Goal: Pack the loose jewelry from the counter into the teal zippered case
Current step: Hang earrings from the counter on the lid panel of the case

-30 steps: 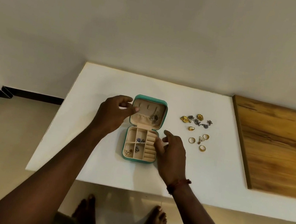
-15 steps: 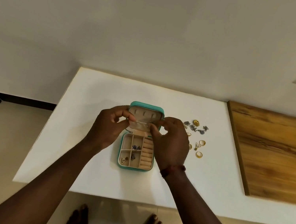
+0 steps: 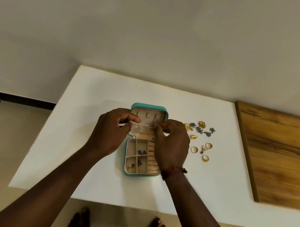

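I am watching both hands working at the open teal zippered case on the white counter.
The left hand is pinching the lid pocket edge and the right hand is pinching a silver earring there; a few pieces are lying packed, while gold rings and floral earrings are waiting alongside.

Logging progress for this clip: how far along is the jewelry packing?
Done: a few pieces sit in compartments of the teal case. In hand: left hand pinches the lid pocket, right hand pinches a silver piece at it. Left: gold rings and flower pieces on the counter.
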